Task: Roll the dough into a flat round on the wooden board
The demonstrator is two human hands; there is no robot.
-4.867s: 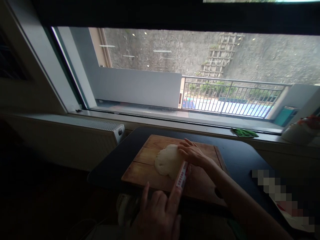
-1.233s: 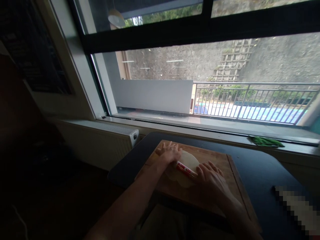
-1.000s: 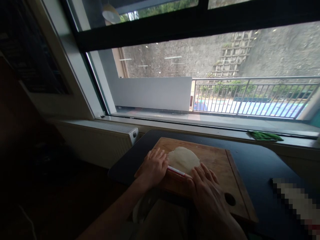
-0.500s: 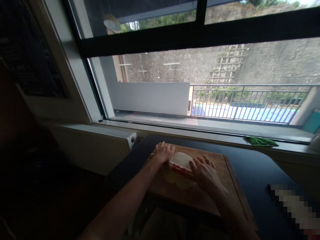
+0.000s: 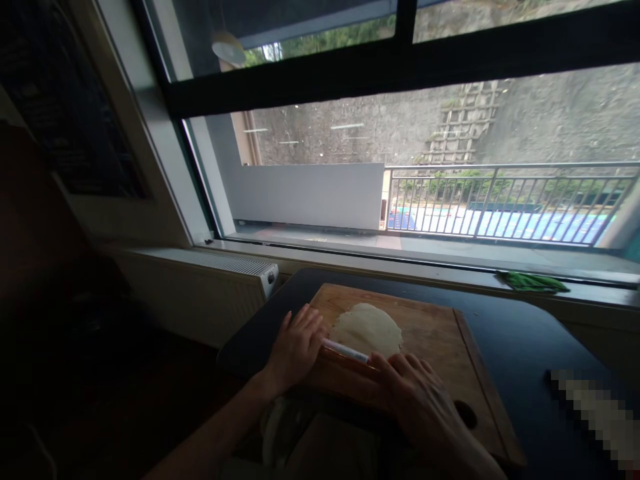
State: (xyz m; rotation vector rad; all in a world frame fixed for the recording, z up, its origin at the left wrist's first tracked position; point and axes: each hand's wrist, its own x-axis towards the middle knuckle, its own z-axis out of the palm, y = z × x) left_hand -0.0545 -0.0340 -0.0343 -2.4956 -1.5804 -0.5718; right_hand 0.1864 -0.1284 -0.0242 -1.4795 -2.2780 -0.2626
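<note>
A round, flat sheet of pale dough lies on a wooden cutting board. Just on the near side of it lies a slim cylinder with a shiny white and reddish surface; its exact kind is not clear. My left hand rests over the cylinder's left end, fingers stretched forward. Over the right end lies my right hand, palm down, with its fingers reaching forward and slightly bent. Both hands cover the cylinder's ends.
The board sits on a dark table by a window. A green cloth lies on the sill. To the left stands a white radiator. A blurred-out item is at the table's right.
Both hands and the cylinder have moved back toward me, off the middle of the dough to its near edge. More of the dough now shows, and a dark hole in the board has appeared.
</note>
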